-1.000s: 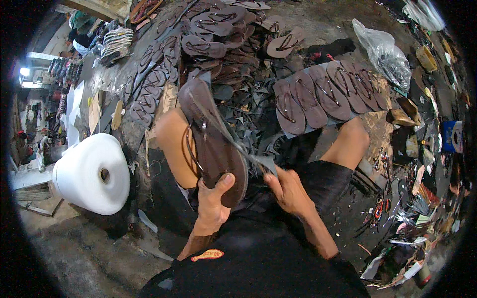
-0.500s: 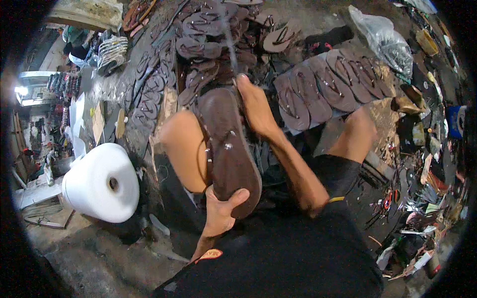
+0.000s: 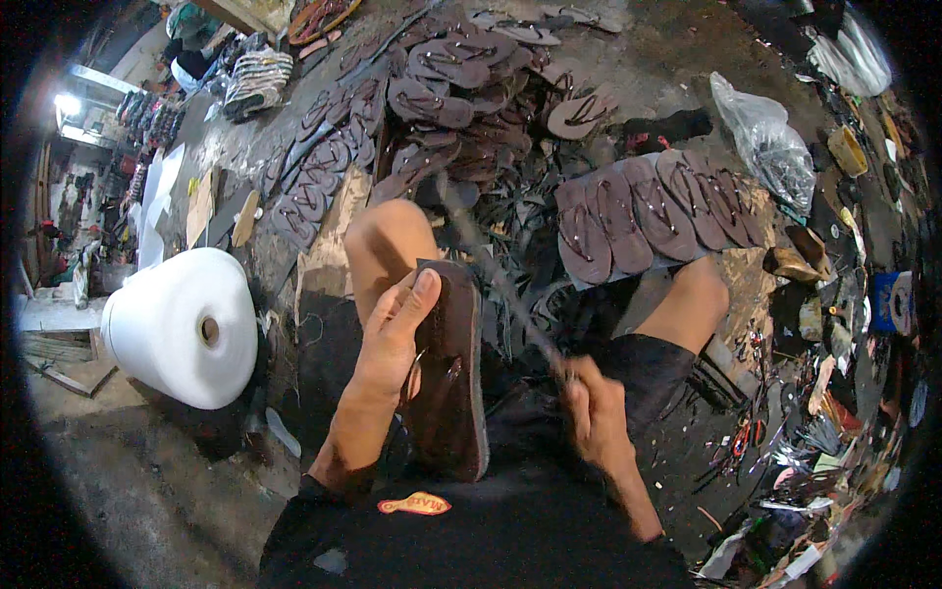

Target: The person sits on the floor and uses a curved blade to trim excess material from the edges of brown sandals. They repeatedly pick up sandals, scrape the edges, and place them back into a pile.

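A brown flip-flop (image 3: 449, 402) stands lengthwise in front of my body, over my lap. Around its far end my left hand (image 3: 385, 344) is closed, the thumb lying on the brown face. My right hand (image 3: 601, 420), right of the flip-flop and apart from it, is closed on the end of what looks like a long thin knife (image 3: 496, 275). Its grey blade slants forward and left between my knees, smeared by motion. The handle is hidden in my fingers.
Brown flip-flops lie heaped (image 3: 461, 74) ahead, with dark offcuts (image 3: 520, 221) below. More flip-flops sit in a row (image 3: 633, 216) beyond my right knee. At left stands a white roll (image 3: 162, 329); clear plastic (image 3: 765, 142) lies far right, with scraps (image 3: 810, 461) nearer.
My right hand has come back from the flip-flop's far end, bringing the knife with it. My left hand has shifted from the near end to the far end. The flip-flop is closer to me.
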Demonstrator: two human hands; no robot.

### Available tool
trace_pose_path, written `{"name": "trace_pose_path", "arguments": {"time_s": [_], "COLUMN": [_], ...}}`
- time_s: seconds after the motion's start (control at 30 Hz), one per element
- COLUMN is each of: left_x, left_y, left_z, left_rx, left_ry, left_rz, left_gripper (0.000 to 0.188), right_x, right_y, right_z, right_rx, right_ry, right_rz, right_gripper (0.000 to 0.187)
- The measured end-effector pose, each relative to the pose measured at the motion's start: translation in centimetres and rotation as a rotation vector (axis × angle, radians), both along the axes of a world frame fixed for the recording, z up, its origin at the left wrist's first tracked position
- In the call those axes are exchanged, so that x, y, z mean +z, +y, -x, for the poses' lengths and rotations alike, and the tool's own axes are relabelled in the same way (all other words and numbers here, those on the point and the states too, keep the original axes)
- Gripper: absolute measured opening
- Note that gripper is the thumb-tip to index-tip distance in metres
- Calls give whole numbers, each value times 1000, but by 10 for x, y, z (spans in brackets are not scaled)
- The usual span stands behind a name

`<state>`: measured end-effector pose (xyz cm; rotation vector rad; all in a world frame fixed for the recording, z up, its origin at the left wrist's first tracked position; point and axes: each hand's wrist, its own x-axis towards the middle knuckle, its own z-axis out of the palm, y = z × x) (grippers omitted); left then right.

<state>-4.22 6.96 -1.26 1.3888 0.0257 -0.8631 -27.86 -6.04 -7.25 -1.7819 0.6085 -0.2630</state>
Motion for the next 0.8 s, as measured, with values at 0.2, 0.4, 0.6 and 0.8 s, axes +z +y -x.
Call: {"name": "trace_pose_path", "arguments": {"time_s": [0.2,0.4,0.6,0.8], "left_x": [1,5,19,35], "left_y": [0,-8,-28,-51], "left_z": [8,13,5,-20], "left_rx": [-117,-256,-648,32], "left_ry": [60,-82,-393,-62], "left_rz": [13,-204,-374,285], "left_gripper": [33,49,53,38], "right_x": [-8,-3,15,-24], "right_y": [30,-56,-105,-110], "right_z": [68,-21,-118,-59], "right_rx": [89,261,284,-464], "right_ry": [253,174,-15,-204], "right_rz": [-25,105,-65,-261], "right_gripper": [26,31,42,50]}}
